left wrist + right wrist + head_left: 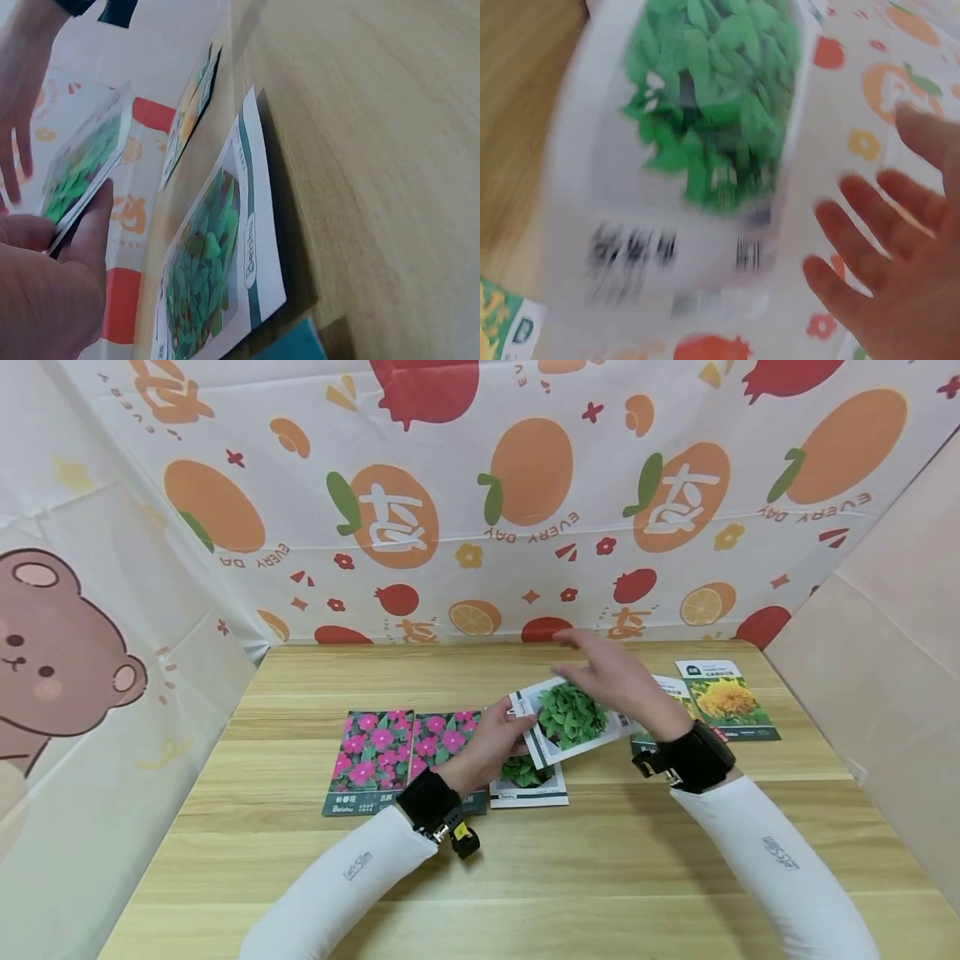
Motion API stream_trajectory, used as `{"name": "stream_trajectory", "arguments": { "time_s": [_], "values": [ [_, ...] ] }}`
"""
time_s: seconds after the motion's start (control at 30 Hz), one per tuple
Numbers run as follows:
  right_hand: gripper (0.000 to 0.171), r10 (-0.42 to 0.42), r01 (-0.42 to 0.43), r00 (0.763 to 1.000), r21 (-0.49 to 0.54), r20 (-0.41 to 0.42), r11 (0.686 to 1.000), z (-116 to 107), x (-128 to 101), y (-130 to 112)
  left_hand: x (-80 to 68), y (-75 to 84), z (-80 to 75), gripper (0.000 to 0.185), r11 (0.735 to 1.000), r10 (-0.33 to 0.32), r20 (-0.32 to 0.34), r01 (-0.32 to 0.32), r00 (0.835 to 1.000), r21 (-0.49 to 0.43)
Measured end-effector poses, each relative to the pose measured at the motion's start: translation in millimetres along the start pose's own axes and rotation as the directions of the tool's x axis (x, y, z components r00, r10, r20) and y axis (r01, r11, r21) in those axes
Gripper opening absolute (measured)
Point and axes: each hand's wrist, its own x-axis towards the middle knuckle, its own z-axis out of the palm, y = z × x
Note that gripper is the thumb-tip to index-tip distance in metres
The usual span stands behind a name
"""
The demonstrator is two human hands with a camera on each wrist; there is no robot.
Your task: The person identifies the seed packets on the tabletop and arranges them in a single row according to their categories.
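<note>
Green packet (572, 720) is pinched at its left edge by your left hand (491, 745), long axis running right under your spread, empty right hand (611, 675).

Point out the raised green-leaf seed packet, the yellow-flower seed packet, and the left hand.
raised green-leaf seed packet (572, 717), head view, on the leaf photo.
yellow-flower seed packet (726, 698), head view, on the flower photo.
left hand (491, 745), head view, on the back of the hand.

raised packet (572, 717) above table packet (528, 781) | flower packets (405, 758) left
</note>
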Motion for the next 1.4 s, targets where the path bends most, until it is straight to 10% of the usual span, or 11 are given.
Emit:
{"name": "stream_trajectory", "arguments": {
  "time_s": [0.3, 0.47, 0.63, 1.03, 1.4],
  "values": [
    [0.042, 0.036, 0.026, 0.920, 0.154, -0.390, 0.988, 12.9, -9.9, 89.3, 0.0, 5.3, -11.8, 0.042, 0.985, 0.084, -0.144, -0.104, 0.986, -0.137],
    [0.040, 0.189, -0.090, 0.879, 0.237, -0.438, 0.967, 19.2, -28.9, 60.5, -2.2, 9.4, -12.2, 0.041, 0.976, 0.076, -0.184, -0.110, 0.980, -0.188],
    [0.042, 0.358, -0.207, 0.846, 0.376, -0.395, 0.903, 36.8, -37.3, 37.2, -3.8, 11.2, -11.0, 0.041, 0.966, 0.093, -0.216, -0.141, 0.972, -0.219],
    [0.046, 0.474, -0.244, 0.877, 0.780, -0.076, 0.576, 72.8, -24.8, 19.1, -5.5, 10.3, -10.2, 0.041, 0.945, 0.141, -0.277, -0.213, 0.951, -0.250],
    [0.040, 0.510, -0.232, 0.858, 0.845, -0.054, 0.481, 73.0, -21.3, 7.0, -7.2, 9.0, -7.8, 0.040, 0.934, 0.151, -0.284, -0.231, 0.947, -0.273]
  ]
}}
